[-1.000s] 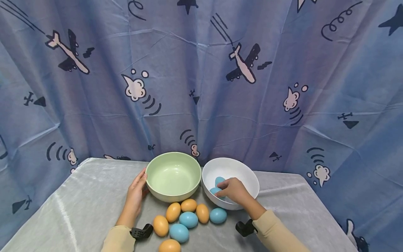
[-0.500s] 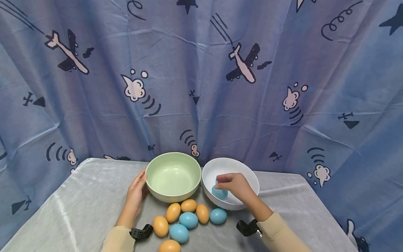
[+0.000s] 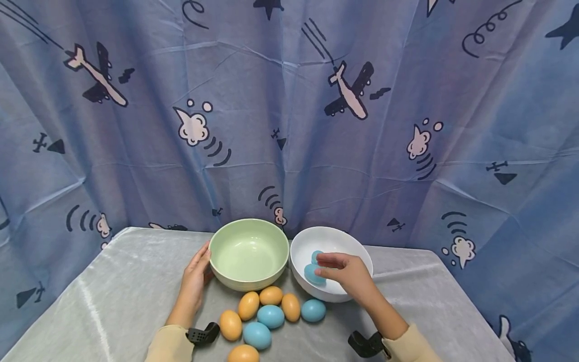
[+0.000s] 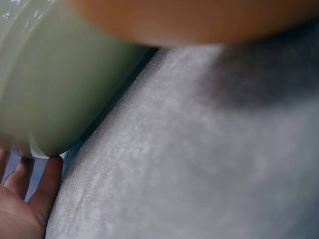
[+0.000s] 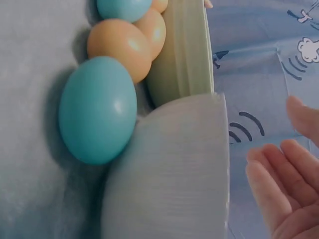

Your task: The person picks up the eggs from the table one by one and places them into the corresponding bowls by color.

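A pale green bowl point(image 3: 248, 284) stands at the table's back, with my left hand point(image 3: 193, 281) resting against its left side. Straight fingers point(image 4: 49, 184) of that hand touch the bowl's outer wall in the left wrist view. Just right of it stands a white bowl point(image 3: 327, 239), holding a blue egg point(image 3: 313, 274) and another blue egg point(image 3: 316, 256) partly hidden behind my fingers. Over the white bowl hovers my right hand point(image 3: 350, 275), its fingers loosely bent with nothing between them. The right wrist view shows this hand above the white rim, apart from it.
In front of the bowls lie several orange eggs point(image 3: 231, 325) and blue eggs point(image 3: 257, 335) on the grey tablecloth point(image 3: 104, 301). One blue egg point(image 5: 98, 110) lies close to the white bowl's outer side. A blue patterned curtain point(image 3: 289, 125) hangs behind the table.
My right hand has let go of a blue egg in the white bowl, then drawn back slightly to the right. The left hand and the green bowl stay put.
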The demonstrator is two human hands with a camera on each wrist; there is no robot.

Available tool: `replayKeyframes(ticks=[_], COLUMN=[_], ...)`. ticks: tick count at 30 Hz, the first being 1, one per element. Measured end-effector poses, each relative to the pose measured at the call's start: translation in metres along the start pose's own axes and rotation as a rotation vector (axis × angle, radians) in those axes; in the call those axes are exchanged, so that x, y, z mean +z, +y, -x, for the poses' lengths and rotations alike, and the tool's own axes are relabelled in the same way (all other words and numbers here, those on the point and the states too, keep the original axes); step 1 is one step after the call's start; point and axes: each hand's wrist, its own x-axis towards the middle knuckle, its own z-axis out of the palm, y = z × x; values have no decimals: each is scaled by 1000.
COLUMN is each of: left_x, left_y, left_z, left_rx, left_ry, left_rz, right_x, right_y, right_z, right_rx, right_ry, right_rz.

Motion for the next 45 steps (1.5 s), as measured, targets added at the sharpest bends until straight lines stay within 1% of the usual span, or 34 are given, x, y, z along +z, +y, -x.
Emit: replayKeyframes(ticks=[7, 10, 15, 17, 23, 33, 38, 45], left_x=[-2, -2, -2, -2, -2, -2, -1, 0], left_y=[-2, -2, -1, -1, -2, -1, 0, 0], left_z=[0, 0, 1, 1, 1, 1, 1, 1], left_rx=[0, -1, -1, -1, 1, 0, 3, 5], left_ry=[-3, -4, -2, -2, -3, -9, -9, -6], left_rz=[12, 12, 8, 5, 5, 11, 12, 12], right_x=[3, 5, 8, 12, 29, 49, 59, 75], right_y=[-4, -6, -7, -6, -5, -5, -2, 6], right_z=[18, 25, 33, 36, 46, 62, 68, 77], right_rx=[0, -16, -18, -28, -63, -74, -37, 29], right_ry=[-18, -26, -61, -93, -220, -345, -420, -551], right_rz=[-32, -48, -100, -118, -200, -257, -296, -349])
